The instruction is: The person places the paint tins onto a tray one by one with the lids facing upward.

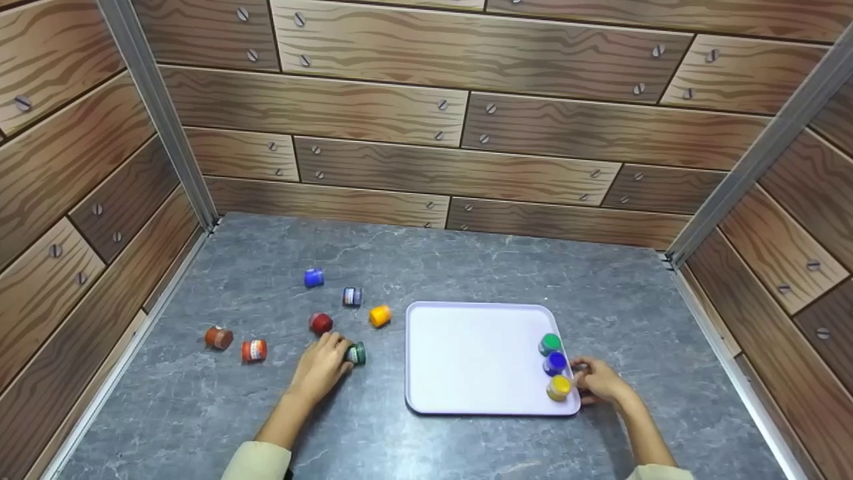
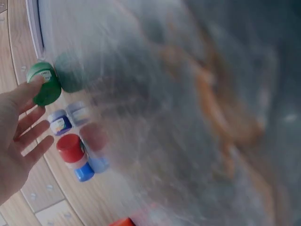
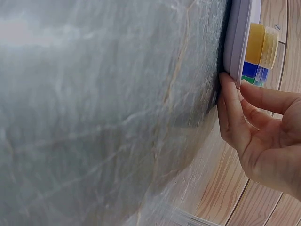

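Note:
A lavender tray (image 1: 473, 360) lies on the grey stone table. Along the tray's right side stand a green jar (image 1: 550, 344), a blue jar (image 1: 555, 362) and a yellow jar (image 1: 559, 387). My right hand (image 1: 595, 380) rests against the tray's right edge beside the yellow jar, and the right wrist view shows its nearly straight fingers (image 3: 233, 113) touching the rim (image 3: 235, 42). My left hand (image 1: 328, 360) reaches a dark green jar (image 1: 357, 353) lying on the table left of the tray. There one straight fingertip (image 2: 35, 84) touches the green jar (image 2: 46, 87) without gripping it.
Loose jars lie left of the tray: blue (image 1: 314, 277), dark blue with a label (image 1: 352, 297), yellow-orange (image 1: 380, 315), red (image 1: 320, 323), brown (image 1: 218, 337) and red-orange (image 1: 254, 350). Wood-pattern walls close in the table on three sides.

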Demonstrator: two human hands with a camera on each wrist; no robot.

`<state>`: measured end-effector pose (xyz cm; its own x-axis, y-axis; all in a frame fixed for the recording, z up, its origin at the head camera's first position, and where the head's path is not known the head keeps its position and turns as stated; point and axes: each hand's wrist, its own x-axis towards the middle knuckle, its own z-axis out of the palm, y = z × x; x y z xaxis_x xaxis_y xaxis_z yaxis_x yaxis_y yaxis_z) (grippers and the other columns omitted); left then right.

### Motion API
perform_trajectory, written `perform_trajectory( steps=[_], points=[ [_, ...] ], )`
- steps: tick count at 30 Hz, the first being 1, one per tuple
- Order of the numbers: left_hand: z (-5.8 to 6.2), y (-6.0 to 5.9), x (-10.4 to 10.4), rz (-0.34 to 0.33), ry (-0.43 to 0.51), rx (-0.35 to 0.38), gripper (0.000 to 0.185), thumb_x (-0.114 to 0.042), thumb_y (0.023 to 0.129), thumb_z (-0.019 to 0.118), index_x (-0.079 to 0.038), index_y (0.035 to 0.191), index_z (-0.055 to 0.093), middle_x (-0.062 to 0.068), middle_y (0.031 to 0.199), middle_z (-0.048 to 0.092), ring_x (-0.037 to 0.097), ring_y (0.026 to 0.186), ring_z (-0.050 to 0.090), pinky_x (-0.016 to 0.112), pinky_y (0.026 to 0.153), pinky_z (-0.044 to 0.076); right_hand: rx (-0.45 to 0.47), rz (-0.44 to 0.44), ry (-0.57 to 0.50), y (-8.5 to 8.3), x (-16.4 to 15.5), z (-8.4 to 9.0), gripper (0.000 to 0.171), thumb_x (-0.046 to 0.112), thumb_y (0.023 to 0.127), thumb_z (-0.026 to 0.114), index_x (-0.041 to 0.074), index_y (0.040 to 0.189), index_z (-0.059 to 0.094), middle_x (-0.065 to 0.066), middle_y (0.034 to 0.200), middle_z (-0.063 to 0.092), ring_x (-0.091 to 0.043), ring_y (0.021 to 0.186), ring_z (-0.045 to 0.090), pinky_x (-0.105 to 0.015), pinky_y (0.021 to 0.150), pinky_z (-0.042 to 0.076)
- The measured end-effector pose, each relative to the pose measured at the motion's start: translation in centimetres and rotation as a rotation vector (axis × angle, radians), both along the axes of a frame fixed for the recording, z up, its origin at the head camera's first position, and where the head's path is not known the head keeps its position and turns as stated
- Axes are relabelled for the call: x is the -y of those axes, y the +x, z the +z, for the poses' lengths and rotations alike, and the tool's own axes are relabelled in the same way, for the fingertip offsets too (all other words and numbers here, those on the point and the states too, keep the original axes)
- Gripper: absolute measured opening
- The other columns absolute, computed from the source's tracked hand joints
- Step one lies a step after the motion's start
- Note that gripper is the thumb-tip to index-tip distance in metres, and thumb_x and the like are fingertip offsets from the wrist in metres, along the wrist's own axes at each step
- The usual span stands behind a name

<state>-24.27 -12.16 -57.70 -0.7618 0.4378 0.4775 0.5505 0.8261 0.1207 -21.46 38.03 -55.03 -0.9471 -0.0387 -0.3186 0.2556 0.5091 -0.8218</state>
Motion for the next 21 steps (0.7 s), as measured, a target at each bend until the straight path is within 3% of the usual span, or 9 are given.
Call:
perform_trajectory(
  steps=[4,10,21],
  points=[
    [0.3,-0.1,-0.6,0.027,-0.021,0.02,0.037,-0.014,0.067,0.079,0.001,0.095,0.061,0.013,0.092,0.053,0.029,0.088,0.051,0.041,0.072,0.048,0.0,0.004,-0.006,0.0,0.0,0.1,0.043,-0.011,0.072,0.043,-0.019,0.114,0.038,-0.01,0.079,0.05,-0.02,0.068,0.051,-0.036,0.057,0.053],
    [0.5,-0.3,-1.3,0.001,0.002,0.05,0.04,-0.008,0.064,0.079,0.002,0.098,0.06,0.015,0.093,0.054,0.031,0.088,0.051,0.042,0.075,0.048,0.007,-0.003,0.004,-0.1,0.0,0.0,0.042,-0.011,0.072,0.044,-0.018,0.113,0.039,-0.011,0.079,0.048,-0.02,0.068,0.05,-0.036,0.057,0.053],
    [0.2,-0.6,-2.0,-0.009,0.057,0.086,0.034,-0.003,0.062,0.078,0.001,0.09,0.059,0.013,0.087,0.053,0.031,0.083,0.052,0.041,0.068,0.05,0.023,0.0,-0.011,-0.1,0.0,0.0,0.042,-0.009,0.074,0.044,-0.017,0.115,0.039,-0.011,0.082,0.051,-0.021,0.07,0.053,-0.037,0.057,0.053]
  ],
)
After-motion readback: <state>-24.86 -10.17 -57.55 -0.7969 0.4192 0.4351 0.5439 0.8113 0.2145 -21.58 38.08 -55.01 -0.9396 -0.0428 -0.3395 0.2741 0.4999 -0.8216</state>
